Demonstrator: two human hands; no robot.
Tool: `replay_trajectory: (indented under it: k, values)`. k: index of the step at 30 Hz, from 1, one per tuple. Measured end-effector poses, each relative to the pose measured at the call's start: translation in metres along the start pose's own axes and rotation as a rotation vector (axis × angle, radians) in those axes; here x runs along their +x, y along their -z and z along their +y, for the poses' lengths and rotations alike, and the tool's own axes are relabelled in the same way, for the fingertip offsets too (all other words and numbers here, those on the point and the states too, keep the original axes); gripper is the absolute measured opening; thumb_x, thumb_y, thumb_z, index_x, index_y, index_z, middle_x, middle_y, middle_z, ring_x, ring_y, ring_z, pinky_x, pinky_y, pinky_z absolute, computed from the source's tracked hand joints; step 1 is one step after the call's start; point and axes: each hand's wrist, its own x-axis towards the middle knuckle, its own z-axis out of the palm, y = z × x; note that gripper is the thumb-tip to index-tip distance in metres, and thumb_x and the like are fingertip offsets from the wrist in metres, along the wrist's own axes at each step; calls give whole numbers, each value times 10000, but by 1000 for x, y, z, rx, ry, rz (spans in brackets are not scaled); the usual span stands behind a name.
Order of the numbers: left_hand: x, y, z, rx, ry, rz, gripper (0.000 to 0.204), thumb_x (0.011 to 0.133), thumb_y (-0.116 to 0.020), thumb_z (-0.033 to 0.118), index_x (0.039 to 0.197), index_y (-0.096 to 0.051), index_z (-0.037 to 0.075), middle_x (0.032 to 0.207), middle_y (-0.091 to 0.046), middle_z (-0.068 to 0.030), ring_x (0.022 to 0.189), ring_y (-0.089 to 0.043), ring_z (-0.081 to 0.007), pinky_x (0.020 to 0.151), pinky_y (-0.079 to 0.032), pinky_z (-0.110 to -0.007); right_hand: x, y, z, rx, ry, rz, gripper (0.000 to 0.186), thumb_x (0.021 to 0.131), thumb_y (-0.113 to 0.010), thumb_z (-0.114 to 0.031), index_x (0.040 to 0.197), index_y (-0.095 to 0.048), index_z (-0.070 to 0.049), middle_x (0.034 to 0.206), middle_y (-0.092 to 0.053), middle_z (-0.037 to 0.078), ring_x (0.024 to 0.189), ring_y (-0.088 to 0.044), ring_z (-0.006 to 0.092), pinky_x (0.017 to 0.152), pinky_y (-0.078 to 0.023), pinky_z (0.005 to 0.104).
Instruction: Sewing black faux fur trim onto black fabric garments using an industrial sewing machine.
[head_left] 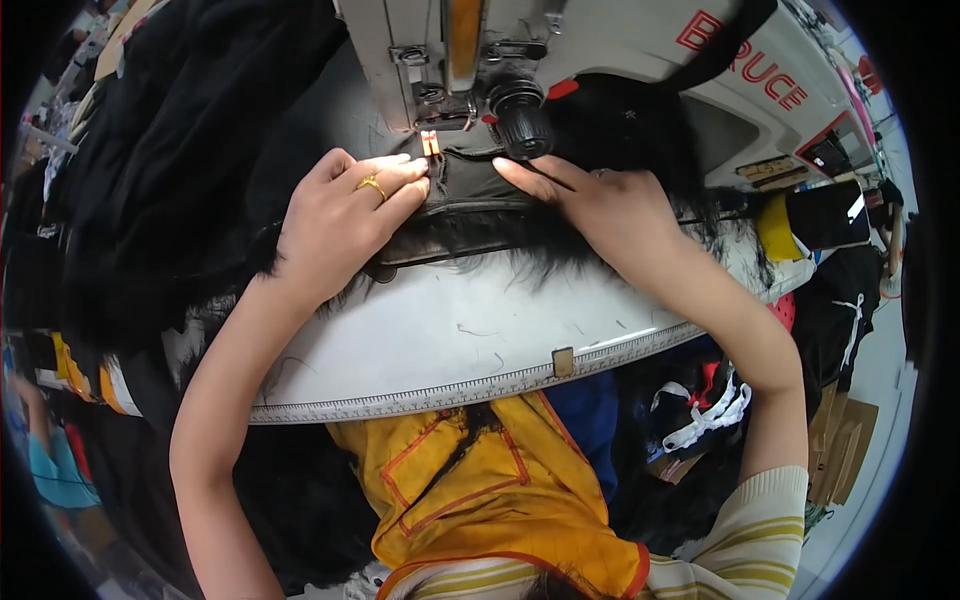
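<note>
Steadily press with the left hand (340, 215), fingers bunched close together on the dark fabric (480, 185), which lies beneath the sewing-machine head; best to hold those fingertips clear of the orange presser foot (430, 143). Guide the layers flat there, without tugging. Farther right, steer lightly with the right hand (615, 205), thumb slightly apart from forefinger, and smooth loose black fur (560, 240) away. Hidden: whatever lies beneath the left fingertips; cannot tell if pinching. Also unclear: right fingertips, partly behind the black knob (525, 125).
</note>
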Motion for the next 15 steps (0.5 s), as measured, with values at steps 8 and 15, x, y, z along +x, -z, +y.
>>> replay_trajectory:
  k: [8,15]
  values:
    - [2,-3,-11,-81,17,-22,231,739,-593,57,961,-655,81,1016,-647,-41,812,-590,-172,693,-447,-268,5,-12,6,65,-81,-103,722,765,-524,-75,1418,-292,-276,1178,-564,0,578,-604,146,520,-498,270]
    - [1,-1,-10,1,59,-111,238,735,-586,69,967,-643,60,1005,-646,-41,850,-596,-179,740,-451,-288,12,-9,4,39,-86,-148,699,780,-509,-90,1416,-295,-286,1201,-566,1,592,-614,146,519,-496,267]
